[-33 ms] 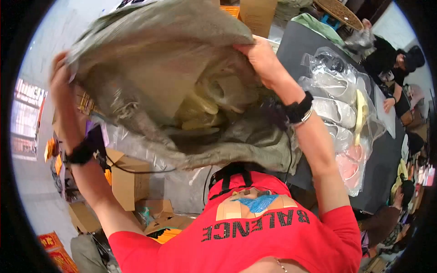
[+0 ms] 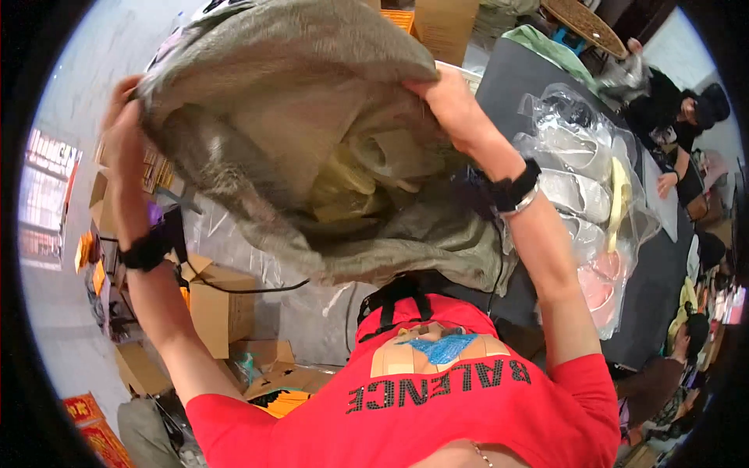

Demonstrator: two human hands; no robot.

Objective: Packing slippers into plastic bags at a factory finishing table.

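Observation:
A large grey-green woven sack (image 2: pixel 304 58) is held up in front of me with its mouth facing me. My left hand (image 2: pixel 125 125) grips the sack's rim at the left, fingers partly behind the cloth. At the upper right, my right hand (image 2: pixel 454 108) is closed on the rim too. Inside the sack lie yellowish items (image 2: pixel 343 187) and a pale one (image 2: pixel 398 152), seemingly in clear plastic; their exact kind is unclear. To the right of the sack, several clear plastic packs (image 2: pixel 573 191) hold rounded white, pink and yellow items.
The packs lie on a dark table (image 2: pixel 499 70). A person in black (image 2: pixel 663 101) is at its far right side. Opened cardboard boxes (image 2: pixel 222 308) stand on the grey floor at the left. A black cord (image 2: pixel 257 291) hangs below my left wrist. A round woven tray (image 2: pixel 585 23) is at the back.
My left hand has shifted a little to the right and up, bringing the sack's left rim with it. My right hand has barely moved.

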